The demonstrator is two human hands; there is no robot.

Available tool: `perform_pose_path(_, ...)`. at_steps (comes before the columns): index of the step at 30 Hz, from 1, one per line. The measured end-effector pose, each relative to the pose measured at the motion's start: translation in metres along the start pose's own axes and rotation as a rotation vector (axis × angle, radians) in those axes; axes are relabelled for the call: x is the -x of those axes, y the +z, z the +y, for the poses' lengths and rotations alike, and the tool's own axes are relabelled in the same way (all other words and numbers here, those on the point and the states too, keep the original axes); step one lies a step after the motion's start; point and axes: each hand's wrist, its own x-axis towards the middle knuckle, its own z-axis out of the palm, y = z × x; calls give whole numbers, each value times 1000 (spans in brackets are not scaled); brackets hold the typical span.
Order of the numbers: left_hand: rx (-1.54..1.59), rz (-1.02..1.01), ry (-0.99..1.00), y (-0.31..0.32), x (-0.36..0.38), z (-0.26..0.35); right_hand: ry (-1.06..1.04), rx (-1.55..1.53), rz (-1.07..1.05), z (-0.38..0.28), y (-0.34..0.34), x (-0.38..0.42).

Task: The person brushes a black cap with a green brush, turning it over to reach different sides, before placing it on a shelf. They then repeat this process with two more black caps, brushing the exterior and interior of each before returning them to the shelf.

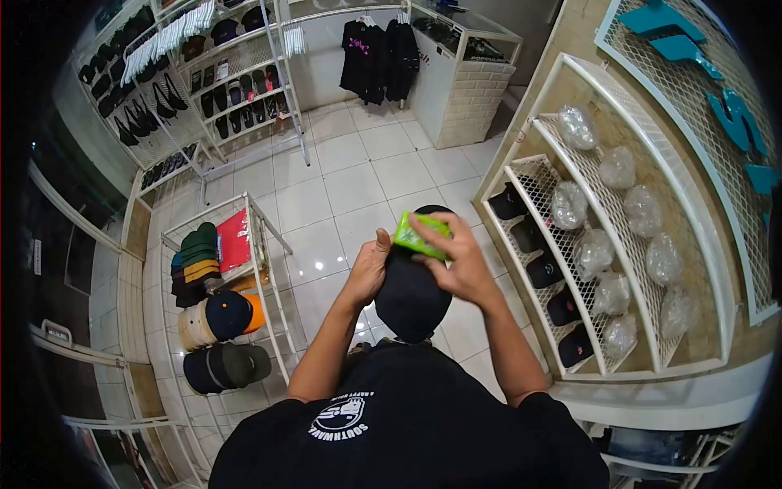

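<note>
A black cap (412, 297) is held in front of my body, its crown toward me. My left hand (369, 271) grips the cap's left side, thumb pointing up. In my right hand (460, 259) is a bright green object (421, 235), perhaps a packet or cloth, pressed against the front of the cap. The fingers of my right hand lie over the green object and partly hide it, along with the cap's front edge.
At the left, a white rack (274, 287) holds stacked caps (228, 316) and a red packet (234, 241). Shelves on the right carry black caps (544, 270) and plastic-wrapped items (593, 253). A display counter (468, 102) and hanging shirts (364, 61) stand ahead.
</note>
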Motion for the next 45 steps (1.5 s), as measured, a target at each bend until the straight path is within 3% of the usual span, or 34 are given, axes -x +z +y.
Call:
perform_pose_path(4,3,-13,41,-23,7,-3,288,68,277,2,26,-10)
perform_pose_path(5,6,-10,29,-32,12,-1,298,65,272,-7,34,-7)
perform_pose_path(7,13,-69,-21,-46,17,3,89,-25,33,-25,45,-2)
perform_pose_path(8,-13,-57,3,-49,20,0,96,-85,-20,-22,45,0)
perform_pose_path(11,-59,-25,16,-57,25,-2,372,77,265,-7,56,-3)
perform_pose_path(12,-53,-21,2,-61,28,-2,385,74,256,-15,63,-1)
perform_pose_path(14,58,-56,-43,-69,27,5,142,49,101,-29,77,-4)
perform_pose_path(15,64,-47,-49,-74,32,4,96,-116,-19,-37,77,-8)
perform_pose_path(17,-23,-24,-28,-85,36,3,167,-92,-3,-32,74,-14)
perform_pose_path(19,-4,49,-52,-82,42,10,299,17,160,-16,82,-24)
perform_pose_path(21,13,22,-25,-93,40,5,273,47,199,-21,100,-25)
perform_pose_path(23,38,69,-8,-96,45,4,106,-41,55,-34,110,-21)
perform_pose_path(25,65,111,7,-102,47,1,74,-169,-64,-30,105,-26)
perform_pose_path(28,-50,8,23,-119,49,-6,295,-32,219,-12,111,-35)
perform_pose_path(29,-52,10,28,-120,48,-7,290,-34,220,-15,115,-35)
perform_pose_path(32,15,70,4,-113,50,1,23,-43,29,-34,117,-32)
perform_pose_path(35,52,103,-41,-120,54,-5,175,-52,38,-18,110,-36)
perform_pose_path(37,39,75,-10,-130,47,-17,246,29,159,-15,117,-35)
perform_pose_path(40,146,168,-7,-115,50,-4,-9,-57,-40,-27,120,-26)
perform_pose_path(41,145,169,-6,-117,50,-5,14,-170,-121,-30,116,-25)
perform_pose_path(43,-20,50,-2,-130,53,-7,91,-91,-28,-8,110,-28)
perform_pose_path(45,24,-2,20,-134,50,-6,286,-9,229,-4,115,-34)
